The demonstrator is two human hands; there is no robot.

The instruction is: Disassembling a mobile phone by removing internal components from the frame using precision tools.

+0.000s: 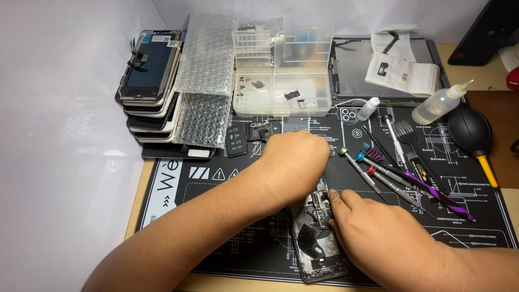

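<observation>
two hands; one opened phone (316,243); three colour-capped screwdrivers (373,176); two squeeze bottles (438,104); one clear parts box (282,73); one black air blower (471,131).

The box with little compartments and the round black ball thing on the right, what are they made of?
The compartment box looks like clear, glossy hard plastic: you can see small metal parts through its walls. The round black blower looks like soft matte rubber, though its dull, smooth surface could also be plastic. Its yellow nozzle looks like plastic.

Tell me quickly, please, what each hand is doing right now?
Left hand: curled over the top of the opened phone; any grip is hidden.
Right hand: fingertips on the phone's right edge; grip unclear.
</observation>
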